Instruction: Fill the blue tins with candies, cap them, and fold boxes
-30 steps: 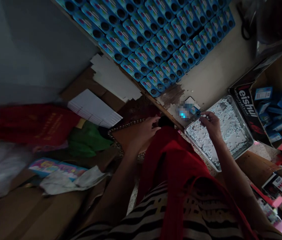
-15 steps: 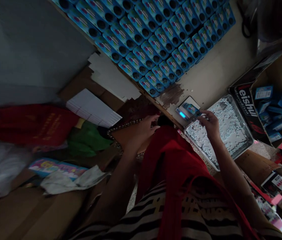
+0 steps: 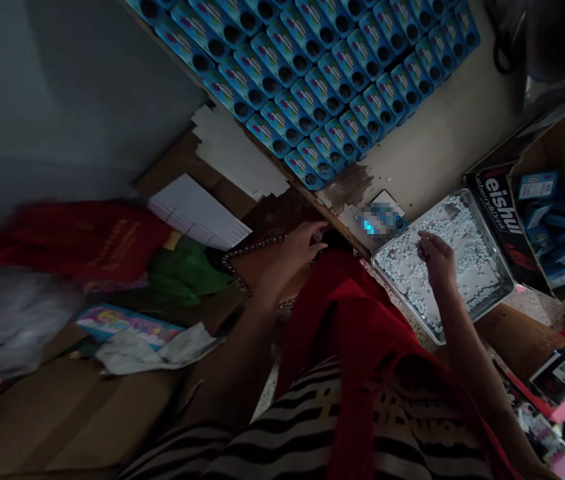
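My right hand (image 3: 437,259) hovers above the left part of a shallow metal tray (image 3: 506,275) of small pale pellets (image 3: 467,233). Its fingertips are pinched together, and whatever they hold is too small to make out. Left of that hand, past the tray's edge, a phone-like object (image 3: 387,198) lies on the table, its lit surface blurred out. By my lap, my left hand (image 3: 302,247) is open, thumb and fingers apart with nothing between them. It rests near the red apron (image 3: 347,287), over a brown studded surface (image 3: 257,263).
Rows of blue packs with round dark windows (image 3: 317,120) cover the table's far part. An open carton (image 3: 499,207) holding blue packs stands right of the tray. Cardboard (image 3: 97,400), a green bag (image 3: 182,270) and a red bag (image 3: 82,240) lie at left.
My right hand has moved right, away from the phone-like object, and is now over the tray. The view has shifted a little; my left hand stays by my lap.
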Action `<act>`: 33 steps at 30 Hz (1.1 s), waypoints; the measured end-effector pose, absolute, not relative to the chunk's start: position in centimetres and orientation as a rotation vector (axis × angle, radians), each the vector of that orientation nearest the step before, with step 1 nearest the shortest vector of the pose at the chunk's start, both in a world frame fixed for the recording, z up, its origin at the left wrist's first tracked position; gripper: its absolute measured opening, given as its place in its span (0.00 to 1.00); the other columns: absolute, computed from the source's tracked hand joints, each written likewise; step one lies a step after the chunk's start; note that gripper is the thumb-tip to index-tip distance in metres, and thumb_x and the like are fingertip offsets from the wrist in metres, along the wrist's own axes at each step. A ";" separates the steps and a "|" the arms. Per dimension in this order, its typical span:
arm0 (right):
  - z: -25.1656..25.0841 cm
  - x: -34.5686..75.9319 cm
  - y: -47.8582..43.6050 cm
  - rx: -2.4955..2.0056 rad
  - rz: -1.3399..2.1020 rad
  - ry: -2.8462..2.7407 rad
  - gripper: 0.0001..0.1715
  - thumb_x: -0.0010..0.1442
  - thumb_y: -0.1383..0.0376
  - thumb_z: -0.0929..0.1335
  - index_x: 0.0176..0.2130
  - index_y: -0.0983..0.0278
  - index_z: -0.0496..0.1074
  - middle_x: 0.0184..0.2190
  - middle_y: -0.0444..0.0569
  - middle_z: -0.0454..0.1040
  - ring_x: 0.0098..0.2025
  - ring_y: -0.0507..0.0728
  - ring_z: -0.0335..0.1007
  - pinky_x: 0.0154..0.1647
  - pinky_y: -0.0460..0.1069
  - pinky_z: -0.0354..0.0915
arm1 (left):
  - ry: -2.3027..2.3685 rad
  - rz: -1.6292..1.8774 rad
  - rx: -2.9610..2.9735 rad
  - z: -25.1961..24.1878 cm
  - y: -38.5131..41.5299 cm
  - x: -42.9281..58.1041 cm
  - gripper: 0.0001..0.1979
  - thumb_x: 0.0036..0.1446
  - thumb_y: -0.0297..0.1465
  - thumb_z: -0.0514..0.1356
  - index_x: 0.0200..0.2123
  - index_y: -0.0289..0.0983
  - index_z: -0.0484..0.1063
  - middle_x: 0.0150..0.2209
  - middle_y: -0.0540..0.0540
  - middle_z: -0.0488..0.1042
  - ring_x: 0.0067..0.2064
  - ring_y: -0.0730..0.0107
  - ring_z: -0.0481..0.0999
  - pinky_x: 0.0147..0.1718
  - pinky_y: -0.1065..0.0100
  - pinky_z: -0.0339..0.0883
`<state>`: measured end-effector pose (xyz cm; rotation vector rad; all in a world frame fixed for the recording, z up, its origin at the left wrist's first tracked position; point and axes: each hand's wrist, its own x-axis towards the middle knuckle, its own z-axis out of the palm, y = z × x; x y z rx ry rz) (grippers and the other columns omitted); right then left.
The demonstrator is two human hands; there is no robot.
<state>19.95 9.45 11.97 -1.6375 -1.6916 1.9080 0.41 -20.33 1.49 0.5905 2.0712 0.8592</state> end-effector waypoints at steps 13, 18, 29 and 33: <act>11.4 16.5 7.9 -1.347 1.758 -2.199 0.21 0.59 0.52 0.73 0.49 0.59 0.83 0.29 0.42 0.73 0.29 0.53 0.64 0.35 0.50 0.64 | 2.071 0.880 0.557 1.2 -20.6 1.1 0.25 0.59 0.33 0.67 0.60 0.39 0.76 0.58 0.38 0.79 0.58 0.47 0.79 0.60 0.48 0.73; 10.8 16.7 8.5 -1.432 1.836 -2.058 0.24 0.58 0.48 0.73 0.48 0.59 0.81 0.27 0.41 0.69 0.28 0.53 0.61 0.31 0.49 0.60 | 2.075 0.954 0.554 2.2 -18.6 0.5 0.25 0.58 0.33 0.71 0.59 0.41 0.77 0.55 0.40 0.80 0.54 0.49 0.80 0.57 0.50 0.75; 3.1 5.5 18.1 -0.923 1.318 -2.882 0.12 0.65 0.58 0.72 0.48 0.57 0.77 0.28 0.42 0.74 0.32 0.57 0.68 0.39 0.50 0.60 | 2.062 1.014 1.105 5.9 -5.3 0.0 0.31 0.56 0.23 0.71 0.63 0.40 0.72 0.60 0.36 0.75 0.64 0.44 0.73 0.65 0.45 0.67; 0.3 4.1 17.6 -0.591 1.070 -3.305 0.13 0.69 0.62 0.69 0.53 0.57 0.76 0.40 0.51 0.83 0.41 0.61 0.75 0.42 0.50 0.60 | 1.927 1.111 0.910 4.7 -6.3 -1.2 0.26 0.57 0.32 0.73 0.59 0.40 0.74 0.52 0.41 0.79 0.53 0.53 0.80 0.54 0.55 0.75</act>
